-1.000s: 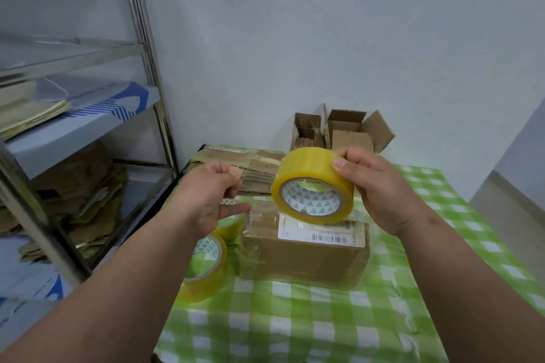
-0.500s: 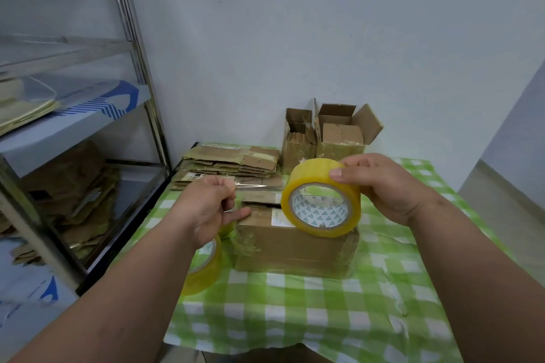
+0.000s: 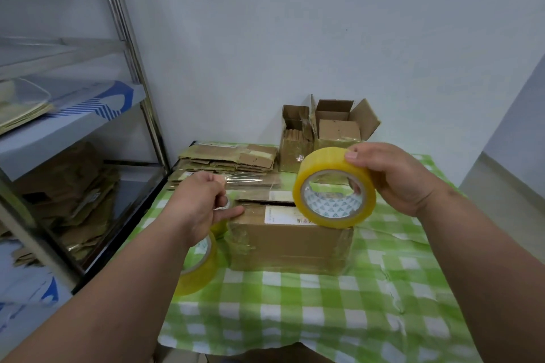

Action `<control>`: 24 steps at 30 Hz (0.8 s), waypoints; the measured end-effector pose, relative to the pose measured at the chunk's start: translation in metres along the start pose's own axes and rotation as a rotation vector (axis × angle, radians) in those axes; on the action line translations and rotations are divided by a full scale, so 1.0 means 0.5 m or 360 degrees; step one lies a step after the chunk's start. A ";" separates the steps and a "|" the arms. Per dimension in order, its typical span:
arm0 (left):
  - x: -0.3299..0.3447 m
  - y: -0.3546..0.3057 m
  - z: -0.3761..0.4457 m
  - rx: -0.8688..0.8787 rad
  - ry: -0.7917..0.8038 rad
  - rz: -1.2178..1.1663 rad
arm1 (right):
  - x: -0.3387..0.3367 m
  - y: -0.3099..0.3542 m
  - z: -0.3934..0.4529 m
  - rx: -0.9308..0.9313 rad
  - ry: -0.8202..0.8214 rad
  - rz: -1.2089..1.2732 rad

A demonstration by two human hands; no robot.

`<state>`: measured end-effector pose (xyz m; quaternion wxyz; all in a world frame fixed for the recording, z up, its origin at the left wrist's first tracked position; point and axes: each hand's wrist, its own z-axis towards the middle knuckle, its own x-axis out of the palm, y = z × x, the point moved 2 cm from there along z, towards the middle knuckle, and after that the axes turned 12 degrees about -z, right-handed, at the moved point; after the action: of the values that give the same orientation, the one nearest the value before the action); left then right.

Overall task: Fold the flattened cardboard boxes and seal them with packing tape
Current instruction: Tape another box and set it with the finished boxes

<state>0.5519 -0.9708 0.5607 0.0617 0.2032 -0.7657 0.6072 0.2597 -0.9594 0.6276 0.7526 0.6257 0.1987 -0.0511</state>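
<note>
**Tape drawn out above the brown box**

The right hand (image 3: pixel 395 178) grips a yellow roll of clear packing tape (image 3: pixel 334 188) just above the brown cardboard box with a white label (image 3: pixel 290 240). The left hand (image 3: pixel 200 205), left of the box, pinches the clear tape strip (image 3: pixel 253 180) stretched from the roll. 1 more yellow tape roll (image 3: pixel 197 268) lies left of the box, flattened cardboard boxes (image 3: pixel 228 158) behind it.

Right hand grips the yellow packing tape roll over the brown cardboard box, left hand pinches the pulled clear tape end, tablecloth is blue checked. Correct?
Not quite. The head view shows a green-and-white checked tablecloth, not blue. The rest holds: right hand grips the yellow packing tape roll over the brown cardboard box; left hand pinches the clear tape end.
</note>
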 end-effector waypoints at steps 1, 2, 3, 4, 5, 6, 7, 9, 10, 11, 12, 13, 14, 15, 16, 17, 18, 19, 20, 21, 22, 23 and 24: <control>0.001 0.000 0.001 0.0003 -0.0008 -0.0005 | -0.008 0.001 0.002 0.0001 -0.0029 -0.0063; 0.002 0.000 0.002 0.0001 -0.0010 -0.0025 | -0.016 0.002 0.004 0.0008 -0.0064 -0.0133; 0.003 0.001 0.002 -0.0003 -0.0006 -0.0043 | -0.021 0.003 0.008 0.0019 -0.0091 -0.0198; 0.004 0.001 0.001 -0.0005 -0.0002 -0.0056 | -0.026 0.005 0.011 0.0031 -0.0107 -0.0270; 0.005 0.003 0.000 -0.0007 -0.0006 -0.0074 | -0.028 0.007 0.014 0.0039 -0.0118 -0.0355; 0.005 0.005 -0.001 -0.0007 -0.0016 -0.0106 | -0.030 0.009 0.018 0.0046 -0.0126 -0.0459; 0.005 0.007 -0.002 -0.0011 -0.0030 -0.0153 | -0.031 0.011 0.022 0.0056 -0.0138 -0.0569; 0.004 0.013 -0.004 -0.0032 -0.0055 -0.0257 | -0.033 0.017 0.030 0.0071 -0.0178 -0.0778; 0.004 0.014 -0.004 -0.0046 -0.0064 -0.0302 | -0.034 0.020 0.034 0.0074 -0.0191 -0.0854; 0.004 0.015 -0.005 -0.0057 -0.0073 -0.0340 | -0.034 0.022 0.037 0.0077 -0.0196 -0.0896; 0.003 0.015 -0.005 -0.0067 -0.0083 -0.0368 | -0.034 0.023 0.037 0.0085 -0.0184 -0.0890; 0.002 0.017 -0.004 -0.0076 -0.0100 -0.0383 | -0.036 0.020 0.036 0.0105 -0.0147 -0.0813; 0.001 0.018 -0.003 -0.0088 -0.0120 -0.0389 | -0.040 0.014 0.032 0.0132 -0.0076 -0.0661; -0.001 0.020 -0.002 -0.0103 -0.0136 -0.0390 | -0.042 0.006 0.024 0.0161 0.0021 -0.0468; -0.002 0.022 -0.001 -0.0118 -0.0140 -0.0387 | -0.045 -0.005 0.015 0.0201 0.0107 -0.0287; -0.002 0.023 -0.001 -0.0125 -0.0131 -0.0374 | -0.049 -0.017 0.006 0.0237 0.0158 -0.0132; -0.001 0.023 0.000 -0.0121 -0.0118 -0.0350 | -0.052 -0.031 -0.002 0.0253 0.0164 0.0017; -0.001 0.022 0.001 -0.0108 -0.0110 -0.0321 | -0.053 -0.042 -0.010 0.0251 0.0143 0.0148; 0.000 0.022 0.003 -0.0089 -0.0115 -0.0291 | -0.053 -0.052 -0.017 0.0241 0.0110 0.0243; 0.000 0.021 0.005 -0.0067 -0.0125 -0.0262 | -0.054 -0.059 -0.021 0.0236 0.0085 0.0313; 0.000 0.021 0.007 -0.0042 -0.0136 -0.0232 | -0.056 -0.065 -0.025 0.0239 0.0080 0.0361; 0.000 0.022 0.010 -0.0018 -0.0145 -0.0201 | -0.058 -0.067 -0.028 0.0244 0.0092 0.0387; -0.001 0.023 0.012 0.0001 -0.0154 -0.0171 | -0.061 -0.068 -0.031 0.0251 0.0099 0.0401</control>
<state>0.5490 -0.9744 0.5485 0.0571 0.2733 -0.7554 0.5927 0.2173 -0.9570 0.6054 0.6949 0.7042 0.1372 0.0476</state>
